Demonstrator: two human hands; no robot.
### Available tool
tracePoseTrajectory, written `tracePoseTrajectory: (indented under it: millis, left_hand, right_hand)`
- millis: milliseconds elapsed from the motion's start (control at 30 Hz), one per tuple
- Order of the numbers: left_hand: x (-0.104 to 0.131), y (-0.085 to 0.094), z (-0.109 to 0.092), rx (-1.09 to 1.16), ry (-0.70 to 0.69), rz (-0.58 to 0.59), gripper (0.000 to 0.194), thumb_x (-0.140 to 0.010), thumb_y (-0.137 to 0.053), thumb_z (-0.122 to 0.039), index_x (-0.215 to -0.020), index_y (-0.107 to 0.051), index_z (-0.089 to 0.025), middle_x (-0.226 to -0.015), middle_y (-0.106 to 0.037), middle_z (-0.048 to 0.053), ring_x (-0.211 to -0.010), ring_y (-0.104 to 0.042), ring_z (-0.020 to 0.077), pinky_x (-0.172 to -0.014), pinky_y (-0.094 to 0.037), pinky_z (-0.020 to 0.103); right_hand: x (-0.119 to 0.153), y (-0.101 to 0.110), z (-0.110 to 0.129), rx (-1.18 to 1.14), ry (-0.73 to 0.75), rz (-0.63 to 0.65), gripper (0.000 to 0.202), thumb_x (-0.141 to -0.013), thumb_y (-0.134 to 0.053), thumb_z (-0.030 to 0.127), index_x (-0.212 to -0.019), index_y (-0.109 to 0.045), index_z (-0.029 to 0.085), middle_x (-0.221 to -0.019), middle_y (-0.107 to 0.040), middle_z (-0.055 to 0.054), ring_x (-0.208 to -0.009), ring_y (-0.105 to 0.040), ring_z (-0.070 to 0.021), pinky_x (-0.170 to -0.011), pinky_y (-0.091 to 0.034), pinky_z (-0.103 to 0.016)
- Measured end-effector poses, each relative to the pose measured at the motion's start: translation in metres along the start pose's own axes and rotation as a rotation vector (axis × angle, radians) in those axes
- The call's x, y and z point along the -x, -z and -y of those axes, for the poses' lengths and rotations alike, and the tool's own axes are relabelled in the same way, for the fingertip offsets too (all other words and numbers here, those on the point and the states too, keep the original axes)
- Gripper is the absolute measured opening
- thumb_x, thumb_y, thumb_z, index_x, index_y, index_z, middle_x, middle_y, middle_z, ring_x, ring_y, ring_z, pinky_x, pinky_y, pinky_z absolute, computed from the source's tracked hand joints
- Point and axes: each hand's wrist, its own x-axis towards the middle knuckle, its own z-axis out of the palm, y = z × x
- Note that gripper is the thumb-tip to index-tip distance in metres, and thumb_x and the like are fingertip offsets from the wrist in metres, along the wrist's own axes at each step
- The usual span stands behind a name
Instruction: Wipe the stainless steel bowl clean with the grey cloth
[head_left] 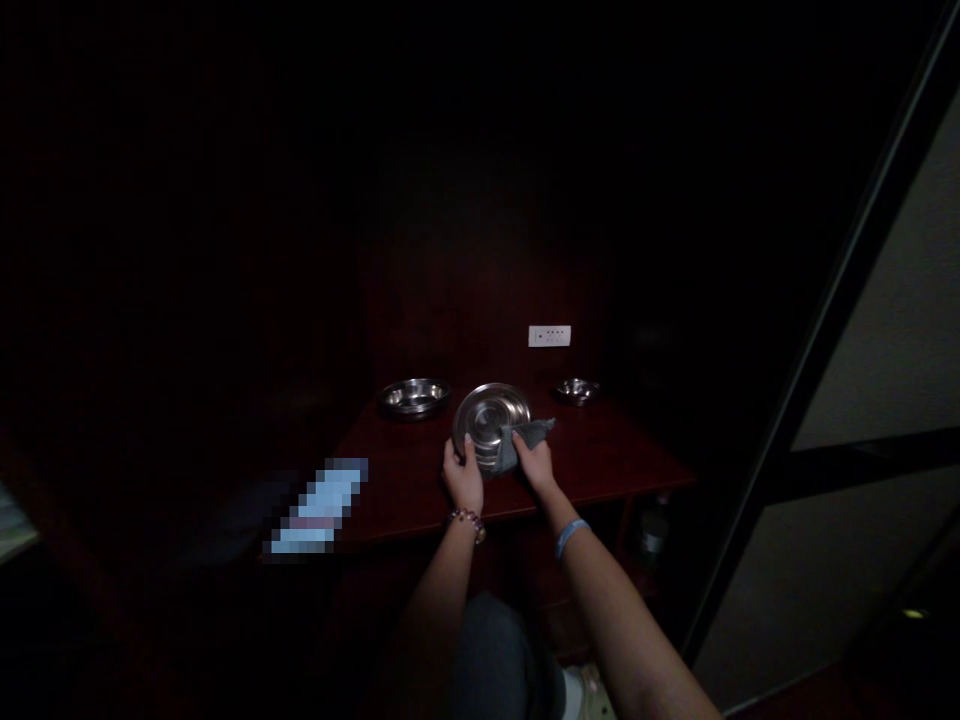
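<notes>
A shiny round metal plate point(491, 412) is held tilted above the dark red table, its inner face towards me. My left hand point(465, 478) grips its lower left rim, with the thumb on the front face. Pinched in my right hand point(535, 462) is a grey cloth point(508, 450), pressed against the lower right of the plate. The cloth hides that part of the rim. Further back on the left sit shallow metal dishes point(415, 398), possibly stacked. At the back right stands a small metal bowl point(577, 391).
The dark red table point(600, 460) ends at a front edge near my wrists. A white socket panel point(550, 336) is on the back wall. Under the table at right is a bottle point(654, 528). A blurred-out bright patch point(319, 510) lies left; a framed panel point(862, 350) stands right.
</notes>
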Motion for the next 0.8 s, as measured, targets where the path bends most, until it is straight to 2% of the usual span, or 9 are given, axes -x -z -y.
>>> tracePoseTrajectory:
  millis: [100, 233, 333, 467, 600, 800]
  left_hand:
    - [0.0002, 0.0012, -0.002, -0.043, 0.002, 0.016, 0.035, -0.087, -0.053, -0.048, -0.097, -0.062, -0.016, -0.095, -0.071, 0.01, -0.086, -0.067, 0.0188, -0.082, -0.051, 0.03]
    - [0.0018, 0.0028, -0.0048, -0.096, 0.026, 0.083, 0.035, -0.088, -0.052, -0.048, -0.101, -0.063, -0.017, -0.104, -0.072, 0.011, -0.094, -0.067, 0.021, -0.087, -0.05, 0.033]
    - [0.0037, 0.003, -0.0058, -0.11, 0.063, 0.172, 0.039, -0.087, -0.056, -0.046, -0.114, -0.061, -0.017, -0.114, -0.07, 0.012, -0.103, -0.067, 0.0219, -0.092, -0.05, 0.034]
    - [0.0051, 0.0017, -0.0034, -0.114, 0.09, 0.308, 0.06, -0.08, -0.068, -0.039, -0.132, -0.049, -0.016, -0.122, -0.067, 0.013, -0.11, -0.065, 0.0222, -0.096, -0.049, 0.034]
    - [0.0052, 0.0006, -0.0003, -0.119, 0.096, 0.325, 0.07, -0.076, -0.073, -0.033, -0.137, -0.044, -0.015, -0.125, -0.066, 0.015, -0.112, -0.064, 0.0228, -0.099, -0.048, 0.035]
    - [0.0057, 0.001, -0.002, -0.112, 0.095, 0.304, 0.058, -0.079, -0.069, -0.026, -0.132, -0.048, -0.014, -0.122, -0.067, 0.015, -0.111, -0.065, 0.0216, -0.099, -0.047, 0.035]
  right_hand:
    - [-0.0003, 0.0007, -0.0005, 0.013, -0.004, -0.006, 0.035, -0.081, -0.063, 0.045, -0.097, -0.071, 0.015, -0.104, -0.075, -0.013, -0.098, -0.071, -0.0248, -0.087, -0.054, -0.033]
    - [-0.0003, 0.0027, -0.0003, 0.025, -0.023, -0.036, 0.037, -0.081, -0.063, 0.046, -0.098, -0.072, 0.014, -0.103, -0.075, -0.014, -0.099, -0.071, -0.026, -0.088, -0.054, -0.034]
    - [0.0002, 0.0035, 0.0006, -0.001, -0.034, -0.053, 0.04, -0.081, -0.062, 0.046, -0.101, -0.072, 0.013, -0.105, -0.074, -0.014, -0.1, -0.071, -0.0254, -0.09, -0.053, -0.033]
    - [0.0011, 0.0035, 0.0021, -0.021, -0.048, -0.067, 0.042, -0.083, -0.061, 0.045, -0.105, -0.071, 0.012, -0.108, -0.074, -0.015, -0.105, -0.07, -0.0237, -0.092, -0.053, -0.03]
    - [0.0018, 0.0037, 0.0027, 0.014, -0.057, -0.059, 0.041, -0.082, -0.061, 0.045, -0.104, -0.071, 0.012, -0.108, -0.073, -0.015, -0.106, -0.069, -0.0249, -0.092, -0.053, -0.032]
    - [0.002, 0.0037, 0.0012, 0.036, -0.042, -0.049, 0.04, -0.082, -0.063, 0.046, -0.104, -0.071, 0.014, -0.107, -0.074, -0.014, -0.104, -0.07, -0.0245, -0.093, -0.053, -0.033]
